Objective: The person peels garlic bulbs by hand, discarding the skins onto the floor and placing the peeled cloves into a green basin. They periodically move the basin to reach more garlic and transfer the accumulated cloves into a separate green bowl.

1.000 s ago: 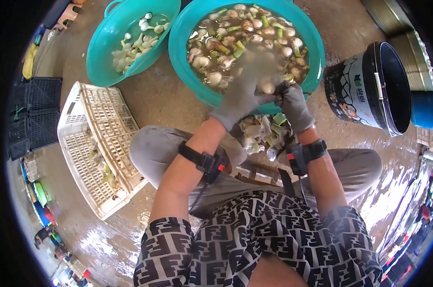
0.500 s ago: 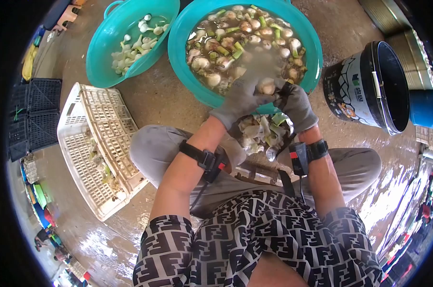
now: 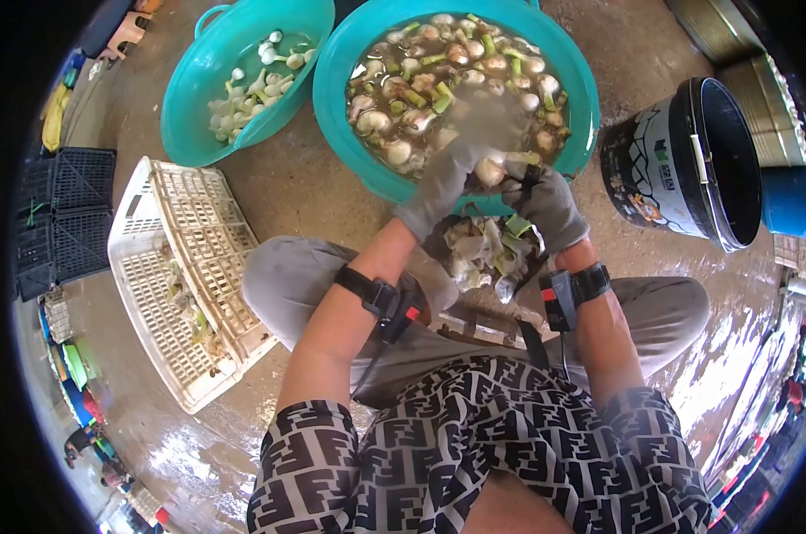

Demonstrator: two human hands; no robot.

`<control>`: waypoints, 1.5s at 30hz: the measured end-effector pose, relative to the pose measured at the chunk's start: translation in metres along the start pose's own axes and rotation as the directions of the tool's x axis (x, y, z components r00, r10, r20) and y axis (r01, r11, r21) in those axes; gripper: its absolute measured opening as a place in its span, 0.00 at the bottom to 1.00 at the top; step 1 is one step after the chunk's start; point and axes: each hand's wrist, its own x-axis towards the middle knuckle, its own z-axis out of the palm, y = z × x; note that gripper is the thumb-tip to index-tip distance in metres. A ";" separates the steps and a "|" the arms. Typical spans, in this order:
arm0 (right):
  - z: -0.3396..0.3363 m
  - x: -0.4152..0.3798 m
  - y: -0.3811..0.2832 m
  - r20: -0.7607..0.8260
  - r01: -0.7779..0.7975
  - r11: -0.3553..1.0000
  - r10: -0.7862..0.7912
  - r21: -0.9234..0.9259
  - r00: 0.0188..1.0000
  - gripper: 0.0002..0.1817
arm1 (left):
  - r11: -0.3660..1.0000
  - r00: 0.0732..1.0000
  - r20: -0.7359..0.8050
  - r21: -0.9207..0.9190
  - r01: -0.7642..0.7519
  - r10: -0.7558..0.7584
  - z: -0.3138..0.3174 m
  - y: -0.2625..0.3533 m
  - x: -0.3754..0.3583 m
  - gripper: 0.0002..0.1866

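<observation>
In my gloved left hand [image 3: 445, 182] is a garlic bulb [image 3: 491, 172], gripped above the near rim of a large turquoise basin [image 3: 376, 182]. Its short stem points to the right. My gloved right hand [image 3: 550, 209] is closed just below the stem, with a small dark object [image 3: 531, 176] at its thumb; I cannot tell what that is. Brown water in the basin holds many unpeeled garlic bulbs [image 3: 401, 153] with cut green stems. Below my hands, between the knees, lies a heap of peeled-off garlic skins [image 3: 483, 249].
A second turquoise basin [image 3: 185, 107] at upper left contains clean white garlic bulbs [image 3: 234, 111]. To the left stands a white plastic crate [image 3: 145, 294] with scraps inside. A black bucket [image 3: 639, 169] and a blue container [image 3: 788, 205] are on the right. Black crates [image 3: 82, 178] sit far left.
The garlic bulb has turned, so its stem now shows pointing right. My right hand has shifted slightly down and left. More green shows on the skin heap.
</observation>
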 end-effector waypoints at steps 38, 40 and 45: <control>0.012 -0.009 0.000 0.007 0.005 0.999 -0.005 -0.046 1.000 0.11 | 0.612 0.756 0.172 -0.488 0.623 -0.632 0.005 0.018 -0.003 0.27; 0.010 -0.007 0.003 0.032 -0.030 0.999 0.029 0.038 0.999 0.12 | 0.670 0.780 0.134 -0.437 0.600 -0.611 0.001 0.018 -0.004 0.27; 0.006 -0.006 0.021 -0.185 0.025 0.974 -0.067 -0.225 0.981 0.10 | 0.881 0.981 -0.186 0.452 0.139 -0.060 -0.001 -0.011 0.000 0.26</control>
